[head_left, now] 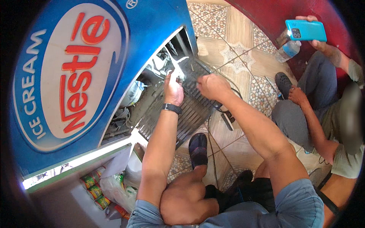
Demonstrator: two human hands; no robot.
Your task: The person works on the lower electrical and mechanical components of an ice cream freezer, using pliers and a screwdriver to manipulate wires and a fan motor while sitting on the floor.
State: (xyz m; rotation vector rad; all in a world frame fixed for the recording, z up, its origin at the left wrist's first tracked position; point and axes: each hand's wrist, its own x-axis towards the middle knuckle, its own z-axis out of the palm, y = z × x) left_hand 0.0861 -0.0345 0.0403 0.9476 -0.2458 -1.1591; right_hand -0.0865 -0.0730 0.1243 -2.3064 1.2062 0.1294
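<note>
Sleeves [298,201], hands [213,87], wires [159,64] inside cabinet [152,19]

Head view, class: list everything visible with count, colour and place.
Cabinet: one, blue, left
Slatted grille: one, dark, centre
Packets: three or more, red-green, lower left
Plastic bag: one, whitish, beside packets
Phone: one, turquoise, upper right
Bottle: one, clear, below phone
Panel: one, red, upper right
Co-worker: at least one, grey trousers, right
Floor tiles: many, beige, centre right
Cables: count unclear, dark, floor
Shoes: several, dark, floor
Wristwatch: one, black, left wrist
Left hand: one, bare, at cabinet opening
Right hand: one, bare, near grille
</note>
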